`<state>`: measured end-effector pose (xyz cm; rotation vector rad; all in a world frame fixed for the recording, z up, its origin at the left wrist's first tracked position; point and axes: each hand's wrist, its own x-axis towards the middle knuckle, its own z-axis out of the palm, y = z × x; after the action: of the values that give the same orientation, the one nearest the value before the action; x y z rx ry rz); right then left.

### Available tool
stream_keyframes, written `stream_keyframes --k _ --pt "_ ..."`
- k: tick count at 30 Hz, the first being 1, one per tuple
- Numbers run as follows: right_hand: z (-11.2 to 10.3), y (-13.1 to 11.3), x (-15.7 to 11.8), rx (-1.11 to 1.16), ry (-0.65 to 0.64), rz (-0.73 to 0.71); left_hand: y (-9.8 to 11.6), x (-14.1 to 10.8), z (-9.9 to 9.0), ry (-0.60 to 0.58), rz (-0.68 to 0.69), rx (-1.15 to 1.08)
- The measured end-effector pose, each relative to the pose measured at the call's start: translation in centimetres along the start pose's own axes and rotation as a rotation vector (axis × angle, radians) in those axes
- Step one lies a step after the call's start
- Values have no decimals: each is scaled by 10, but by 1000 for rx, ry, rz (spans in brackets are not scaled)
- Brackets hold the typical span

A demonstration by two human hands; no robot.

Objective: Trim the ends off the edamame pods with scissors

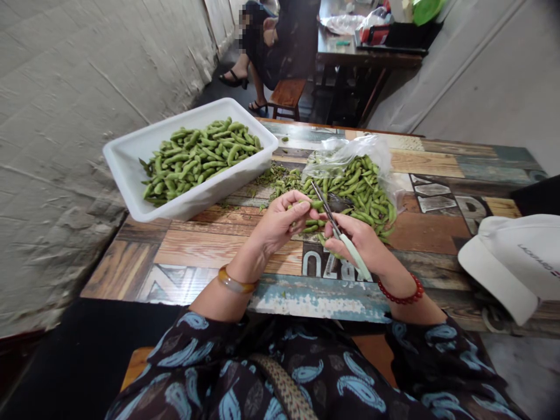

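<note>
Between the fingertips of my left hand (286, 217) is a green soybean pod (315, 205). My right hand (361, 239) grips scissors (331, 220) with pale green handles, their blades pointing up and away beside the pod's end. Whether the blades touch the pod I cannot tell. Beyond my hands, a heap of soybean pods (371, 195) spills from a clear plastic bag (367, 153). To the left, a white plastic tub (196, 195) holds a pile of pods (201, 153). Small green trimmings (282, 179) are scattered between tub and heap.
The wood-patterned table (205, 245) runs across the view. A white cap (520, 256) sits at its right end. Walls rise on both sides. Past the far edge, a person (280, 52) sits near a wooden stool (287, 93) and another cluttered table (345, 57).
</note>
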<state>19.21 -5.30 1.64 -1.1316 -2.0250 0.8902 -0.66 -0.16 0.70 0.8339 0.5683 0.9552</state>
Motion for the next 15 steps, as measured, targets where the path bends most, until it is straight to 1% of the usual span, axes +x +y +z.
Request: stream_keyframes --k 7,10,15 --pt "1 1 -2 32 4 14 0 0 0 3 -6 3" --pt "1 0 -2 33 17 24 -1 1 -1 -2 11 -15" --pt "0 -2 -1 14 -13 11 -2 2 -2 -3 31 -41"
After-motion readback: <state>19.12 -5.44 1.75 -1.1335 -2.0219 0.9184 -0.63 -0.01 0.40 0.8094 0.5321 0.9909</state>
